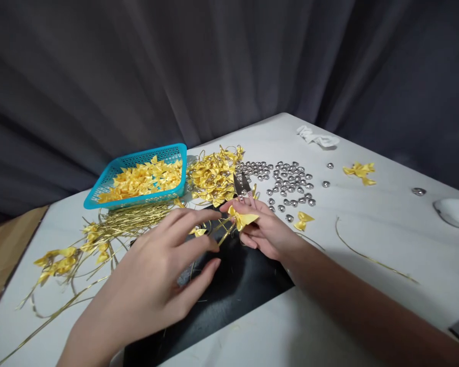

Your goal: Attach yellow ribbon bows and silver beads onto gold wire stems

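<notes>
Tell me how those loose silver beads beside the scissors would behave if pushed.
The silver beads look rounded and glossy, so they would probably roll and scatter. They seem small and light, lying loose on the smooth white table, likely slippery to pinch.

bow in right hand (pixel 241 219): yellow satin ribbon, soft sheen
basket (pixel 99 189): turquoise plastic mesh, glossy
wire ties (pixel 137 213) in front of basket: gold metallic, shiny
beads (pixel 290 186) right of basket: silver, mirror-bright
mat (pixel 229 295): black, matt
table (pixel 367 239): pale, smooth, dull
curtain (pixel 137 76) behind basket: grey cloth, matt
dish (pixel 457 211): white, glossy
</notes>
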Tool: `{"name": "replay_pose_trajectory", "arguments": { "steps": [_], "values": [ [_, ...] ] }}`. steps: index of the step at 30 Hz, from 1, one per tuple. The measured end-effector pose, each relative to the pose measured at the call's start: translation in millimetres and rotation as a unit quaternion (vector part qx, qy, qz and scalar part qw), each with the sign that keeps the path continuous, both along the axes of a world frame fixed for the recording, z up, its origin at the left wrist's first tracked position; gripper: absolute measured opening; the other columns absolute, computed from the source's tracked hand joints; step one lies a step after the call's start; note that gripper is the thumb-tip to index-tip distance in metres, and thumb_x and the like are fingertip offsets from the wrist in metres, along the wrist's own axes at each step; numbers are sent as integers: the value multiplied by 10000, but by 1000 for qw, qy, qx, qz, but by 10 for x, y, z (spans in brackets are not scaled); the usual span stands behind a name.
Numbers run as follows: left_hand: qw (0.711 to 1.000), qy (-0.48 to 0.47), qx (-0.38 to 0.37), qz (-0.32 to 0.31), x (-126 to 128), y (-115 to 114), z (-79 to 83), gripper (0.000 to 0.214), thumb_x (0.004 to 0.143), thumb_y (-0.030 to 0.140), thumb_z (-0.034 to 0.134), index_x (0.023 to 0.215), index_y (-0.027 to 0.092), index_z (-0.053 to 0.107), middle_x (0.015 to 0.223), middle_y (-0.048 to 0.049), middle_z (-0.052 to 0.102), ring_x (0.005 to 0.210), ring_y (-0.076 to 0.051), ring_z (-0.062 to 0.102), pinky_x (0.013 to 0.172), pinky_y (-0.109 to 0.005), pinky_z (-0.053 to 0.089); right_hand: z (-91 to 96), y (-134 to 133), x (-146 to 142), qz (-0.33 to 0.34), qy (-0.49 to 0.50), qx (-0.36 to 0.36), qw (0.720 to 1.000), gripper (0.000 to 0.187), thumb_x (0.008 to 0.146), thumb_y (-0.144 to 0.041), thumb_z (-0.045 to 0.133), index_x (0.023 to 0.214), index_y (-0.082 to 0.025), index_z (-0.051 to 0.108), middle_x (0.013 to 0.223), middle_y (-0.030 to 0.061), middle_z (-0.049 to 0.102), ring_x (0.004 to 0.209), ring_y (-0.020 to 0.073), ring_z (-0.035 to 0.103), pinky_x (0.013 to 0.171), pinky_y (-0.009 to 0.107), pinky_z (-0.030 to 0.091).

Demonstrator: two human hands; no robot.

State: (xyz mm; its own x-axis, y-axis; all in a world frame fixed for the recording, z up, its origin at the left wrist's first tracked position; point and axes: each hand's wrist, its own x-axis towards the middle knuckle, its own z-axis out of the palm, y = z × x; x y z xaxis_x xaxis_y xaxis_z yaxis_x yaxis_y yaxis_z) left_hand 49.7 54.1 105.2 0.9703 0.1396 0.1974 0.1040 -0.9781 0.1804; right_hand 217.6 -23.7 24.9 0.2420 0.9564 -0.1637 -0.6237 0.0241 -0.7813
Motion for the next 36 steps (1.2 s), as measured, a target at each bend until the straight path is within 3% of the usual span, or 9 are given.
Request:
{"name": "replay_pose_trajectory", "arguments": {
  "steps": [3, 8, 14, 23, 28, 32, 36],
  "values": [
    [999, -8, -4, -47, 10, -107, 32, 103, 826, 212, 550, 904, 238, 613, 1133, -46, 627, 1165, -229, 485, 971, -349, 440, -3, 8, -15, 1, 20, 1, 1000, 369, 657, -432, 750, 846, -173, 568, 736, -62, 462, 385, -15, 252, 269, 113, 237],
    [996, 20, -36, -74, 70, -246, 41, 103, 841, 231, 512, 787, 223, 600, 837, -44, 681, 894, -215, 621, 877, -316, 513, -47, 26, -43, 28, 38, -3, 999, 446, 604, -442, 782, 776, -167, 475, 630, -100, 409, 338, -25, 275, 247, 110, 231],
    [994, 1, 61, -91, 96, -303, 49, 169, 836, 221, 482, 749, 191, 624, 752, -65, 649, 743, -240, 618, 715, -387, 544, -47, 30, -66, 40, 25, -9, 999, 492, 586, -470, 788, 778, -170, 448, 594, -115, 402, 314, -26, 279, 243, 108, 239],
    [985, -6, 152, -86, 101, -285, 75, 216, 820, 215, 447, 752, 223, 652, 758, -62, 672, 781, -239, 620, 747, -362, 545, -46, 38, -81, 23, 24, -29, 999, 496, 581, -453, 794, 800, -174, 447, 583, -114, 383, 331, -21, 279, 255, 106, 234],
    [990, -31, 112, -75, 51, -281, 73, 249, 865, 247, 430, 975, 206, 650, 922, -56, 705, 839, -220, 635, 740, -329, 544, -41, 35, -82, 18, 18, -41, 999, 470, 608, -461, 778, 776, -179, 442, 523, -122, 366, 335, -8, 253, 266, 113, 240],
    [995, -68, 74, -6, 15, -196, -1, 277, 878, 238, 454, 1123, 200, 579, 1158, -79, 634, 955, -227, 619, 739, -328, 520, -30, 33, -92, 28, 16, -21, 999, 477, 604, -498, 769, 731, -172, 445, 524, -108, 396, 352, 0, 291, 268, 108, 255],
    [993, -65, -62, 80, 96, -38, -144, 224, 870, 237, 510, 1084, 230, 574, 1038, -38, 648, 881, -186, 632, 724, -287, 506, -55, 40, -118, 32, 9, -16, 999, 486, 593, -504, 774, 726, -168, 449, 553, -102, 416, 357, -4, 274, 264, 111, 270]
  ]
}}
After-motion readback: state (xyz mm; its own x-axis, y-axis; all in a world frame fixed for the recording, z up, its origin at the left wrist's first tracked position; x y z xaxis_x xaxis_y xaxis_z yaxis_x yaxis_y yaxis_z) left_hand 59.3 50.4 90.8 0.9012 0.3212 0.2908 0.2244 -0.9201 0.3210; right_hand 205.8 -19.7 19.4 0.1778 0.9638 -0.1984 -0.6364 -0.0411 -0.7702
